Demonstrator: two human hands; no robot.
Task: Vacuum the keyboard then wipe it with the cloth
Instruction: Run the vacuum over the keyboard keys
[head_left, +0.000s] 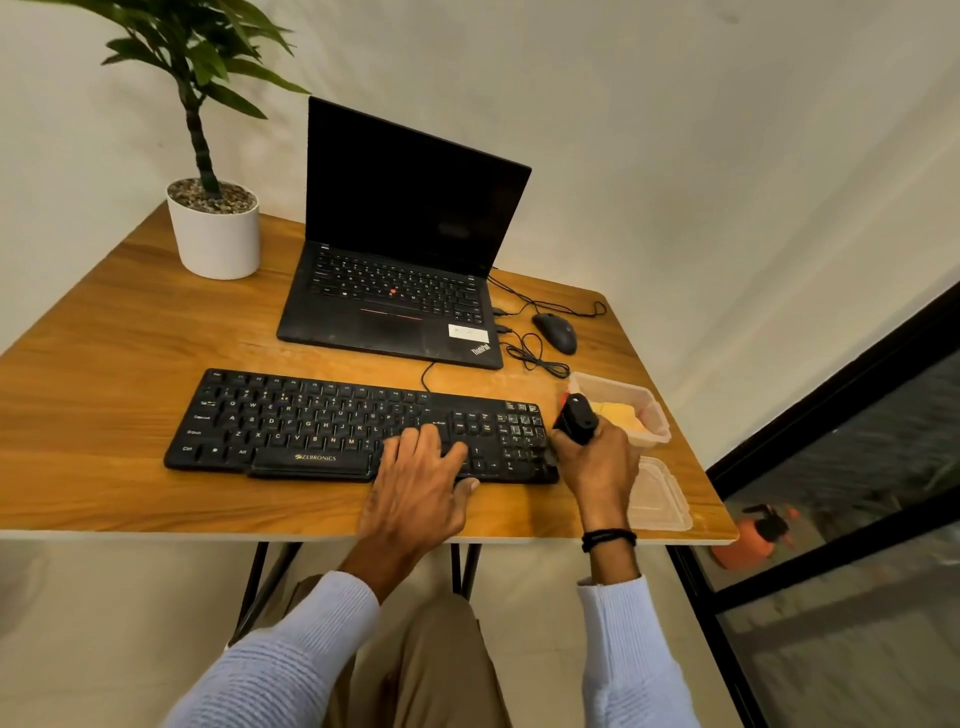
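At a wooden table (104, 364), in front of an open laptop (395, 291), a person tends to a black keyboard (291, 421) that lies flat across the table's near half. Judging by the tool poised at the keyboard's right end, the vacuuming step is in hand and the wipe is not yet begun. The left hand (421, 483) lies on the keys just right of the keyboard's middle, with fingers straight and spread. It grips nothing and seems to steady the board. The right hand (597, 462), at the keyboard's right end, is wrapped around a small black handheld vacuum (576, 418). The nozzle appears to angle down toward the number pad, though the hand hides its tip. The next move likely calls for drawing the nozzle leftward along the key rows, with the left hand shifting clear. A clear container (654, 410) just beyond the keyboard's right end holds the yellow cloth (621, 415).
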